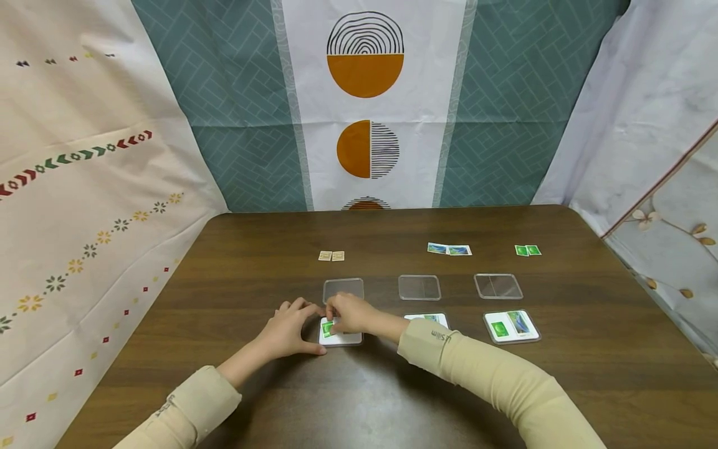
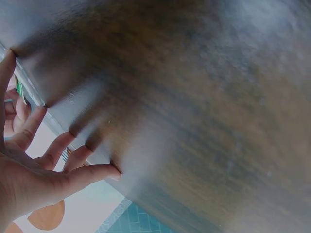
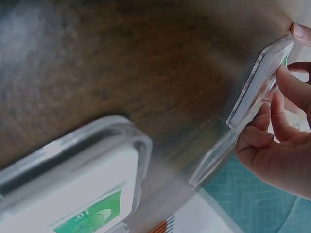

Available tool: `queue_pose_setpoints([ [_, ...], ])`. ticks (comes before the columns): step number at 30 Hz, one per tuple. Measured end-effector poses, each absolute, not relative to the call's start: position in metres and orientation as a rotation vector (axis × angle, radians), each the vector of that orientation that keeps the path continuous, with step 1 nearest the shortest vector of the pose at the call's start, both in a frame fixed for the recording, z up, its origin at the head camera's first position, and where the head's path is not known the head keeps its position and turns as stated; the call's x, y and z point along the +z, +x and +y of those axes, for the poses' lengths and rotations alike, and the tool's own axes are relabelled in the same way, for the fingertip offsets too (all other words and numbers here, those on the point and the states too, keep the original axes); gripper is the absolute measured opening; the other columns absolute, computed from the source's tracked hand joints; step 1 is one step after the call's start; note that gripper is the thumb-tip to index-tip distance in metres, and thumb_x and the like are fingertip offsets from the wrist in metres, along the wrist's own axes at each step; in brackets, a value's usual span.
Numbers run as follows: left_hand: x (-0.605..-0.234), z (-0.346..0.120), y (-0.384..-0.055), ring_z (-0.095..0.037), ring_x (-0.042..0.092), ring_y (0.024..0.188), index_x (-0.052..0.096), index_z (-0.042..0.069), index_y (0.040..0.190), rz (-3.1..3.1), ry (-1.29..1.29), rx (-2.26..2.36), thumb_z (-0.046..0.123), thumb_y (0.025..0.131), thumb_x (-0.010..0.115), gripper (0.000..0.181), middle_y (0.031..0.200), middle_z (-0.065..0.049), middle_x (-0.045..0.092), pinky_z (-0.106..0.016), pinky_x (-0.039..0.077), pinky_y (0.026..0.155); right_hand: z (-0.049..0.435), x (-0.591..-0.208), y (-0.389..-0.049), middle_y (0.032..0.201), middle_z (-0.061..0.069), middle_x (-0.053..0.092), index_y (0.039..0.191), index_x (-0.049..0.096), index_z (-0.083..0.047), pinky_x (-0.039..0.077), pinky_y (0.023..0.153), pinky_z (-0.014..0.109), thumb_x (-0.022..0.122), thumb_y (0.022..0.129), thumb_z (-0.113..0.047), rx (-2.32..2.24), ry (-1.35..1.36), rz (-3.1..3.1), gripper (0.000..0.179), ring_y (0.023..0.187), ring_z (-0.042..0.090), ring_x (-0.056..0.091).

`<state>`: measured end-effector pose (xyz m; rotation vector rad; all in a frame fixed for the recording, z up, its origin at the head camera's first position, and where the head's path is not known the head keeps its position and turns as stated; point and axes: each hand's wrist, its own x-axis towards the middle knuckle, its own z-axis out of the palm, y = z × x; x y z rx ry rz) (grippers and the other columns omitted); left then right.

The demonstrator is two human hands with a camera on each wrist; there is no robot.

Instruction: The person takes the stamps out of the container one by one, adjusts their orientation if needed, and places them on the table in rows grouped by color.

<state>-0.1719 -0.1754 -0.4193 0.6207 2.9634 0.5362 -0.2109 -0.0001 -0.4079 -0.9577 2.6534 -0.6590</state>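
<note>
A white card in a clear plastic case (image 1: 349, 339) lies on the wooden table. My left hand (image 1: 288, 332) is spread at the case's left side; its thumb and index fingertips touch the edge and the other fingertips rest on the table. From the right, my right hand (image 1: 349, 313) bends over the card. Its fingertips pinch a small green stamp (image 1: 328, 328) over the card's left part, and they partly hide it. In the right wrist view the remaining fingers (image 3: 253, 141) curl under, close to a clear case lid (image 3: 214, 158).
Clear lids (image 1: 419, 287) lie in a row behind the cases. A second case (image 1: 427, 320) is partly covered by my right sleeve; a third (image 1: 512, 327) carries stamps. At the back lie brown stamps (image 1: 331, 255), blue stamps (image 1: 449, 249) and green stamps (image 1: 528, 250).
</note>
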Motion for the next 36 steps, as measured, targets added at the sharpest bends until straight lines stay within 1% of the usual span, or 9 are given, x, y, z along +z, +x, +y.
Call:
queue_pose_setpoints([
  [4,-0.420,-0.176,-0.171,-0.040,0.050,0.101,0.061,0.017,0.118,2.958,0.619,0.542,0.045,0.061,0.085,0.069,0.115,-0.011,0.055,-0.074,0.038,0.081,-0.001,-0.410,-0.209,0.077,-0.001,0.048,0.077,0.059,-0.009,0.034,0.062,0.020,0.079,0.072,-0.009,-0.674,-0.938,2.646,0.021,0.073,0.009,0.041],
  [9,-0.421,-0.177,-0.171,-0.040,0.050,0.101,0.061,0.017,0.118,2.961,0.608,0.525,0.047,0.061,0.085,0.069,0.114,-0.011,0.055,-0.073,0.038,0.081,0.000,-0.411,-0.208,0.075,0.000,0.051,0.077,0.057,-0.009,0.035,0.062,0.020,0.078,0.070,-0.003,-0.764,-0.950,2.639,0.023,0.070,0.009,0.042],
  [15,-0.419,-0.177,-0.173,-0.040,0.050,0.100,0.061,0.016,0.117,2.968,0.609,0.515,0.047,0.060,0.085,0.068,0.113,-0.012,0.055,-0.073,0.039,0.080,0.001,-0.411,-0.205,0.072,0.001,0.052,0.076,0.055,-0.007,0.036,0.060,0.017,0.075,0.071,0.003,-0.863,-0.974,2.635,0.022,0.066,0.008,0.043],
  [22,-0.418,-0.178,-0.173,-0.040,0.049,0.102,0.061,0.015,0.118,2.960,0.589,0.514,0.047,0.061,0.084,0.069,0.115,-0.012,0.055,-0.073,0.038,0.083,-0.001,-0.413,-0.201,0.069,0.005,0.056,0.075,0.056,-0.005,0.035,0.057,0.016,0.070,0.070,0.010,-0.985,-1.005,2.626,0.022,0.062,0.008,0.044],
  [30,-0.420,-0.177,-0.174,-0.040,0.050,0.102,0.060,0.015,0.119,2.950,0.604,0.507,0.048,0.062,0.084,0.070,0.116,-0.012,0.055,-0.073,0.039,0.082,0.002,-0.416,-0.200,0.065,0.001,0.055,0.074,0.058,-0.005,0.034,0.054,0.014,0.065,0.073,0.009,-1.025,-0.973,2.637,0.016,0.058,0.007,0.043],
  [36,-0.421,-0.175,-0.175,-0.039,0.050,0.102,0.061,0.016,0.118,2.954,0.596,0.511,0.047,0.062,0.084,0.068,0.115,-0.012,0.055,-0.073,0.039,0.082,0.004,-0.411,-0.201,0.065,0.002,0.056,0.075,0.059,-0.004,0.033,0.051,0.014,0.063,0.075,0.009,-1.075,-0.943,2.621,0.014,0.057,0.006,0.043],
])
